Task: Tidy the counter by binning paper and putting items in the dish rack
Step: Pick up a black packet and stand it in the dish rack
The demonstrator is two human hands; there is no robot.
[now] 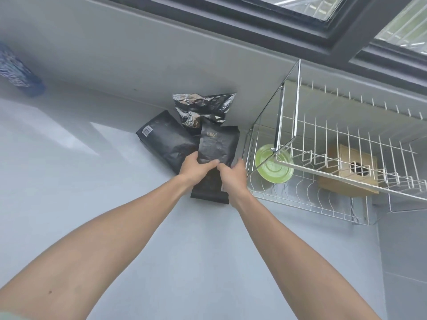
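your left hand (196, 166) and right hand (233, 175) each have a grip closed on the black pouch (217, 146), standing on the surface (138, 215) just beside the dish rack (323, 158), probably steadying it to lift.

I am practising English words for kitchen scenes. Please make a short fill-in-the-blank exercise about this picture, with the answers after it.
1. Both hands, the left hand and the right hand, hold a ____ bag with gold lettering.
2. The plate in the wire dish rack is ____ in colour.
3. The crumpled silver bag lies against the ____, behind the other bags.
4. The wooden box with a hole sits on the rack's ____ tier.

Answers: black; green; wall; lower
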